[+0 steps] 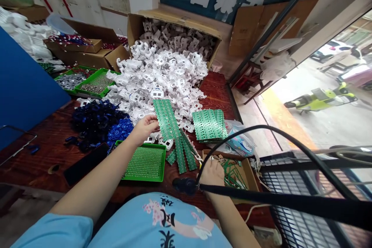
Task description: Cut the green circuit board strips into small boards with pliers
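Note:
My left hand [145, 128] is closed on the edge of a green circuit board panel [164, 116], holding it tilted above the table. Beneath its lower end lie narrower green board strips [180, 157]. My right hand [212, 171] is curled at the left side of a shallow cardboard box [251, 174], partly behind a black cable. A small yellow and silvery thing shows by its fingers, too unclear to name. Thin green offcuts [235, 174] lie in that box. Just beyond is a stack of green circuit board panels [207, 126].
White plastic parts [165, 73] spill from a big carton [216, 42]. Left are dark blue parts [93, 122], blue rings [119, 131] and a black slab [84, 164]. A green tray [142, 179] holds rows of small pieces. The black cable [273, 127] arches at right.

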A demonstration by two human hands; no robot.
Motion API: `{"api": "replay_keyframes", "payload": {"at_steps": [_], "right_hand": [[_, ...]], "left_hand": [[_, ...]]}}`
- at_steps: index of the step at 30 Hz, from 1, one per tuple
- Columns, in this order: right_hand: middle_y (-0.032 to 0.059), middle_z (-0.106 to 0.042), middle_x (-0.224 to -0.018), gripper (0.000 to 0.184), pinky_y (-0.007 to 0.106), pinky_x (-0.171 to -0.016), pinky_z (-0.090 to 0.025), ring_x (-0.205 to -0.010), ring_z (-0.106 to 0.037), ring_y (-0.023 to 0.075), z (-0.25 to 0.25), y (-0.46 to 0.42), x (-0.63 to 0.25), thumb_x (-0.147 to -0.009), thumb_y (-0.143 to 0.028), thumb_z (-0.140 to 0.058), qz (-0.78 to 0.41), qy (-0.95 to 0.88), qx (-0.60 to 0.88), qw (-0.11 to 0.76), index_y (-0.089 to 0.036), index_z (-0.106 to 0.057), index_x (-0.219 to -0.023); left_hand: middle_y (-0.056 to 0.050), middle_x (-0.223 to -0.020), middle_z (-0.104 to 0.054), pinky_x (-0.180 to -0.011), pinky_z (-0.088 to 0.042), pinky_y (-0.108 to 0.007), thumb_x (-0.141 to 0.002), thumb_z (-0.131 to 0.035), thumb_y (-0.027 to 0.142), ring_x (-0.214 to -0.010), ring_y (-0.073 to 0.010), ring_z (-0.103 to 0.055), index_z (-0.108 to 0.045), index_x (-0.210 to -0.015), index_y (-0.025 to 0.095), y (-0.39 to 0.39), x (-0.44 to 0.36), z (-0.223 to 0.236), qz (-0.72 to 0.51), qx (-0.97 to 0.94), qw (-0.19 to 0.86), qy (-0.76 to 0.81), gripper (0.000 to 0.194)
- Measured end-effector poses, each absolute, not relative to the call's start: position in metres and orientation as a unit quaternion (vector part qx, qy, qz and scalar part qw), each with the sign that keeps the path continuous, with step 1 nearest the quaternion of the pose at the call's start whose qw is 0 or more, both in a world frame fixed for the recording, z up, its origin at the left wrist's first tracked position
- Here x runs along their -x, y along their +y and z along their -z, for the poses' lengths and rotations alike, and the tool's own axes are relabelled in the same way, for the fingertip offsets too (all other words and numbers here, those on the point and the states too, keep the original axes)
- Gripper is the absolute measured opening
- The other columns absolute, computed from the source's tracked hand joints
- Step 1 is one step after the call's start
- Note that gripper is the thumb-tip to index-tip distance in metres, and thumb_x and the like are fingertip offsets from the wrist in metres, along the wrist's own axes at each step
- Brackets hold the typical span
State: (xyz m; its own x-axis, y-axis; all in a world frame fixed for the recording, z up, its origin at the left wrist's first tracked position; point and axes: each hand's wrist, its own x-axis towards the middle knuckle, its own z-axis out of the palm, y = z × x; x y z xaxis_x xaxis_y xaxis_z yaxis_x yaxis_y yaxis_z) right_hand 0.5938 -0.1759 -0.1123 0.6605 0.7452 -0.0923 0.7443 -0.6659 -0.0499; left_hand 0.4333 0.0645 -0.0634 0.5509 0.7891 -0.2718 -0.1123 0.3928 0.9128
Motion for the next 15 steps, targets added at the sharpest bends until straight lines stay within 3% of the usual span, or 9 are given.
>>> {"api": "replay_keyframes", "payload": {"at_steps": [4, 8, 12, 15], "right_hand": [[0.0201, -0.046, -0.112, 0.051, 0.044, -0.093, -0.022, -0.104, -0.039, 0.0341, 0.111, -0.185, -0.590, -0.069, -0.022, -0.046, 0.021, -0.426, 0.903, -0.040, -0.009, -0.045, -0.118], [0.0225, -0.043, -0.117, 0.056, 0.047, -0.094, -0.020, -0.109, -0.036, 0.0353, 0.114, -0.200, -0.604, -0.073, -0.029, -0.045, 0.042, -0.409, 0.911, 0.019, -0.008, -0.039, -0.124], [0.0185, -0.048, -0.113, 0.049, 0.048, -0.094, -0.021, -0.113, -0.035, 0.0358, 0.111, -0.206, -0.617, -0.065, -0.033, -0.053, -0.091, -0.355, 0.918, 0.154, -0.013, -0.052, -0.110], [0.0096, -0.059, -0.093, 0.039, 0.040, -0.086, -0.034, -0.098, -0.048, 0.0288, 0.105, -0.200, -0.622, -0.061, -0.034, -0.055, -0.307, -0.253, 0.846, 0.356, -0.018, -0.059, -0.097]], "left_hand": [[0.005, -0.061, -0.055, -0.058, -0.048, -0.022, -0.055, -0.069, 0.025, -0.054, -0.0074, -0.055, -0.046, -0.082, 0.015, 0.062, -0.426, 0.067, -0.301, -0.454, 0.752, 0.370, 0.037], [0.005, -0.062, -0.054, -0.059, -0.048, -0.022, -0.056, -0.069, 0.025, -0.055, -0.0071, -0.055, -0.046, -0.083, 0.016, 0.057, -0.426, 0.075, -0.299, -0.450, 0.761, 0.359, 0.037], [0.006, -0.064, -0.054, -0.061, -0.049, -0.024, -0.057, -0.069, 0.028, -0.057, -0.0073, -0.056, -0.046, -0.083, 0.017, 0.056, -0.429, 0.081, -0.294, -0.455, 0.766, 0.346, 0.036], [0.006, -0.064, -0.054, -0.061, -0.049, -0.024, -0.058, -0.068, 0.027, -0.057, -0.0072, -0.055, -0.046, -0.083, 0.018, 0.052, -0.436, 0.083, -0.277, -0.463, 0.773, 0.333, 0.034]]}}
